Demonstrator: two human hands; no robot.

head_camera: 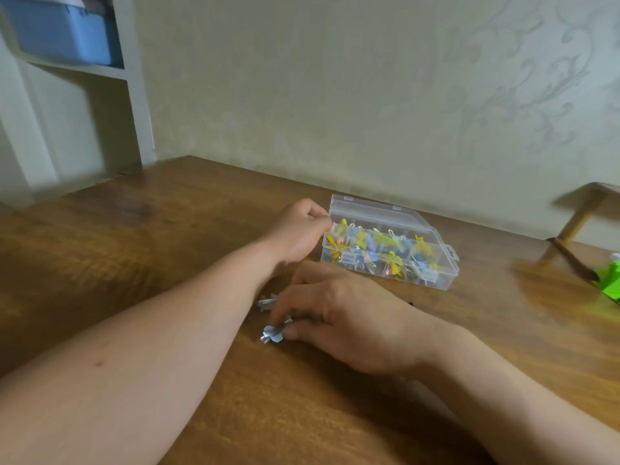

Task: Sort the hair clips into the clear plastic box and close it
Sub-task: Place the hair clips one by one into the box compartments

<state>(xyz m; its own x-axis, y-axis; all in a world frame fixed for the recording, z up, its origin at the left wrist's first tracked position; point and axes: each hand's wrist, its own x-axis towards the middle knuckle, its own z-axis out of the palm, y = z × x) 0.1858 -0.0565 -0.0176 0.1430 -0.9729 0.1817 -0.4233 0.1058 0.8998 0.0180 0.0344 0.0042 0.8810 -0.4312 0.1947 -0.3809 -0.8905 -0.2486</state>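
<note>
Clips (pixel 379 245) in yellow, blue and pink are filling the compartments of the clear box (pixel 444 278), which is sitting on the desk (pixel 167 263) near the wall with its lid (pixel 369 211) standing open behind. The left grip (pixel 300 231) is reaching to the box's left end, fingers curled against its rim; whether they are holding anything I cannot tell. The right grip (pixel 339 318) is resting on the desk nearer the person, thumb and forefinger pinching a silver-blue clip (pixel 272 335). Another silver clip (pixel 266 302) is lying just beside it, partly hidden by the fingers. A green object (pixel 609 285) is showing at the right edge.
</note>
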